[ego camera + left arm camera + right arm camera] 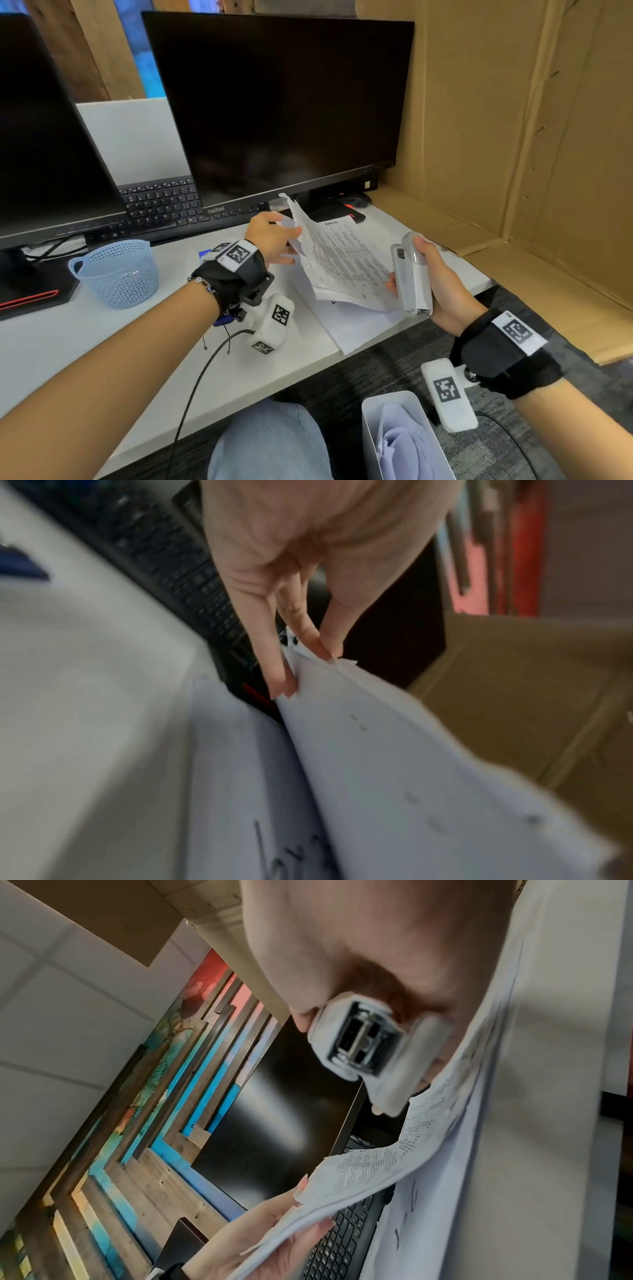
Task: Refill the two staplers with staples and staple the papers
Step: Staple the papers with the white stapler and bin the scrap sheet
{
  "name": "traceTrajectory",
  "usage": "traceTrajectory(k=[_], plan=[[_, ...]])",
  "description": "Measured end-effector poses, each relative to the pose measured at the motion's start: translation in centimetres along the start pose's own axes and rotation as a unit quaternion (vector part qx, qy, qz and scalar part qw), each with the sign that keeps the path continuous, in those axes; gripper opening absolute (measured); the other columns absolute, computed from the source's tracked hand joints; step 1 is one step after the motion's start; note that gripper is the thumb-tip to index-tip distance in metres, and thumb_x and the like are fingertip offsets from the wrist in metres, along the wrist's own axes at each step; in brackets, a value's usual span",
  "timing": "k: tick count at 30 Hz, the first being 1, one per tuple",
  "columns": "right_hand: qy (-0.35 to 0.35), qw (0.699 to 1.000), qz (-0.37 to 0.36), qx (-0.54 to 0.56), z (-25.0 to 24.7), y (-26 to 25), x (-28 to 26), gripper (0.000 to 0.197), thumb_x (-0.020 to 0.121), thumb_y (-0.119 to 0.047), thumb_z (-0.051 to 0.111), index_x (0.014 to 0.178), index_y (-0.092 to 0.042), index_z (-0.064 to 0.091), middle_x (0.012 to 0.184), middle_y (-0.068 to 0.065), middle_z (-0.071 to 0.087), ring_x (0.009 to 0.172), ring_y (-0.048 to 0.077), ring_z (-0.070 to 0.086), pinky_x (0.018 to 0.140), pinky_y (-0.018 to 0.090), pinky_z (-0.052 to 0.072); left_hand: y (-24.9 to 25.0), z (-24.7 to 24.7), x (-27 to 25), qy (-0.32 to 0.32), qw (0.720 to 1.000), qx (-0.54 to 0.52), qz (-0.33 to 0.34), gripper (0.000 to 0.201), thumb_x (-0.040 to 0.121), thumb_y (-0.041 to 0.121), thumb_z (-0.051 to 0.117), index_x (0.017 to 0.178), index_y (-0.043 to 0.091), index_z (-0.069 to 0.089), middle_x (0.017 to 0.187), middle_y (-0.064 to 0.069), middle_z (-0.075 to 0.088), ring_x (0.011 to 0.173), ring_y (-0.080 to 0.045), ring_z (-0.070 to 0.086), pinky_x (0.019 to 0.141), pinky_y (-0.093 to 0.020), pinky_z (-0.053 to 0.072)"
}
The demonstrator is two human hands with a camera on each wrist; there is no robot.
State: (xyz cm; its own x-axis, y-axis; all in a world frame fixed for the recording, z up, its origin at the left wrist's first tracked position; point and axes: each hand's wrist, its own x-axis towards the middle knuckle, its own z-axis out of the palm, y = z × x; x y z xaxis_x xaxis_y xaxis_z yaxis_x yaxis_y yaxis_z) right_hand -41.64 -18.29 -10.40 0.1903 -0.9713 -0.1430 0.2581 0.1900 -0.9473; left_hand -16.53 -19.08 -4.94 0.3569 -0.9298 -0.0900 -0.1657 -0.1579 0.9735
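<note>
Cardboard panels (496,120) wall off the right & far side of a white worktop (85,329). Two dark monitors stand at the far edge: a big one (281,102) mid-scene, another (44,137) at far left, w/ a black keyboard (161,209) under them. Pale blue lattice basket (118,272) sits on the left part of the worktop, well apart from the paperwork. White bin (404,442) w/ crumpled paper stands on the floor, near right, beside the person's knee.

Loose white sheet (356,325) lies flat at the near right edge of the worktop, partly overhanging. Above it, a printed bundle of papers (339,260) is lifted & bent, held at both ends.

Left hand (272,240) pinches the far left corner of the bundle, thumb on top, fingers (274,653) underneath, per the left wrist view. Right hand (435,281) is wrapped round a white stapler (411,274), fingers curled on its body; stapler is off the worktop, just right of the bundle, mouth end toward its near right corner. Can't tell if the corner is inside the jaws. Right wrist view shows the stapler's rear end (363,1039), metal channel visible.
</note>
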Motion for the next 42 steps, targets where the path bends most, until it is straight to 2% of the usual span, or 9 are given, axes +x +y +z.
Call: traceTrajectory(k=[4, 7, 10, 14, 19, 23, 28, 31, 42], plan=[[-0.034, 0.999, 0.032, -0.018, 0.2, 0.4, 0.0, 0.042, 0.095, -0.051, 0.045, 0.106, -0.013, 0.059, 0.092, 0.014, 0.064, 0.086, 0.030, 0.062, 0.068, 0.030, 0.060, -0.2, 0.0, -0.7, -0.033, 0.983, -0.156, -0.092, 0.007, 0.091, 0.004, 0.061, 0.093, 0.000, 0.056, 0.095, -0.013, 0.057, 0.069, -0.025, 0.064, 0.063, -0.039, 0.061], [-0.048, 0.998, 0.039, -0.032, 0.3, 0.4, 0.0, 0.043, 0.095, -0.051, 0.045, 0.114, -0.014, 0.057, 0.097, 0.014, 0.065, 0.086, 0.027, 0.065, 0.074, 0.032, 0.058, -0.8, 0.1, -0.6, -0.076, 0.971, -0.178, -0.143, 0.030, 0.089, 0.006, 0.064, 0.116, -0.004, 0.056, 0.118, -0.018, 0.056, 0.088, -0.030, 0.063, 0.070, -0.040, 0.060], [-0.059, 0.997, 0.042, -0.041, 0.6, 0.5, -0.1, 0.049, 0.095, -0.052, 0.044, 0.123, -0.012, 0.055, 0.102, 0.015, 0.065, 0.089, 0.027, 0.066, 0.070, 0.029, 0.059, -1.4, 0.6, -1.4, -0.189, 0.960, -0.105, -0.179, 0.037, 0.092, 0.005, 0.059, 0.128, 0.001, 0.055, 0.115, -0.015, 0.066, 0.097, -0.026, 0.066, 0.071, -0.032, 0.059], [-0.060, 0.997, 0.043, -0.025, 0.6, 0.5, -0.2, 0.045, 0.093, -0.055, 0.046, 0.115, -0.018, 0.057, 0.099, 0.018, 0.062, 0.087, 0.032, 0.065, 0.079, 0.038, 0.059, -2.4, 1.6, -1.8, -0.195, 0.967, -0.030, -0.162, 0.043, 0.092, -0.002, 0.056, 0.134, 0.003, 0.051, 0.131, -0.014, 0.060, 0.118, -0.028, 0.059, 0.089, -0.032, 0.055], [-0.086, 0.993, 0.074, 0.022, 0.6, -0.1, -0.7, 0.049, 0.091, -0.060, 0.046, 0.104, -0.016, 0.062, 0.084, 0.013, 0.062, 0.057, 0.026, 0.059, 0.055, 0.030, 0.053, -2.6, 1.4, -2.2, -0.178, 0.979, -0.003, -0.097, 0.038, 0.094, -0.002, 0.053, 0.132, 0.000, 0.050, 0.130, -0.013, 0.058, 0.121, -0.032, 0.056, 0.090, -0.039, 0.048], [-0.234, 0.959, 0.151, 0.052, 0.8, -0.5, -1.7, 0.059, 0.083, -0.067, 0.051, 0.093, -0.010, 0.058, 0.075, 0.013, 0.058, 0.049, 0.024, 0.055, 0.049, 0.027, 0.050, -2.7, 0.4, -2.4, -0.180, 0.979, -0.069, -0.072, 0.040, 0.095, -0.002, 0.049, 0.136, -0.001, 0.047, 0.135, -0.019, 0.055, 0.123, -0.034, 0.054, 0.099, -0.043, 0.045], [-0.406, 0.876, 0.256, -0.033, 2.6, 0.7, -2.5, 0.066, 0.078, -0.075, 0.052, 0.093, -0.012, 0.064, 0.076, 0.008, 0.060, 0.056, 0.019, 0.060, 0.055, 0.028, 0.055, -1.7, -0.1, -3.0, -0.174, 0.972, -0.151, -0.044, 0.041, 0.098, -0.003, 0.043, 0.138, 0.000, 0.044, 0.137, -0.017, 0.053, 0.122, -0.033, 0.054, 0.092, -0.038, 0.046], [-0.386, 0.876, 0.284, -0.056, 3.8, 1.5, -3.1, 0.071, 0.074, -0.077, 0.055, 0.095, -0.009, 0.063, 0.077, 0.010, 0.059, 0.057, 0.020, 0.059, 0.057, 0.029, 0.054, -1.2, -0.2, -3.4, -0.171, 0.970, -0.172, -0.035, 0.041, 0.097, -0.003, 0.044, 0.138, 0.001, 0.044, 0.136, -0.017, 0.055, 0.114, -0.030, 0.057, 0.087, -0.036, 0.049], [-0.270, 0.946, 0.178, 0.021, 5.3, 2.7, -3.8, 0.068, 0.076, -0.068, 0.061, 0.106, -0.007, 0.064, 0.085, 0.016, 0.057, 0.067, 0.028, 0.056, 0.067, 0.039, 0.052, -1.6, 0.3, -4.0, -0.100, 0.982, -0.163, -0.004, 0.041, 0.096, -0.005, 0.046, 0.137, 0.000, 0.044, 0.136, -0.017, 0.055, 0.122, -0.033, 0.055, 0.096, -0.040, 0.047]])
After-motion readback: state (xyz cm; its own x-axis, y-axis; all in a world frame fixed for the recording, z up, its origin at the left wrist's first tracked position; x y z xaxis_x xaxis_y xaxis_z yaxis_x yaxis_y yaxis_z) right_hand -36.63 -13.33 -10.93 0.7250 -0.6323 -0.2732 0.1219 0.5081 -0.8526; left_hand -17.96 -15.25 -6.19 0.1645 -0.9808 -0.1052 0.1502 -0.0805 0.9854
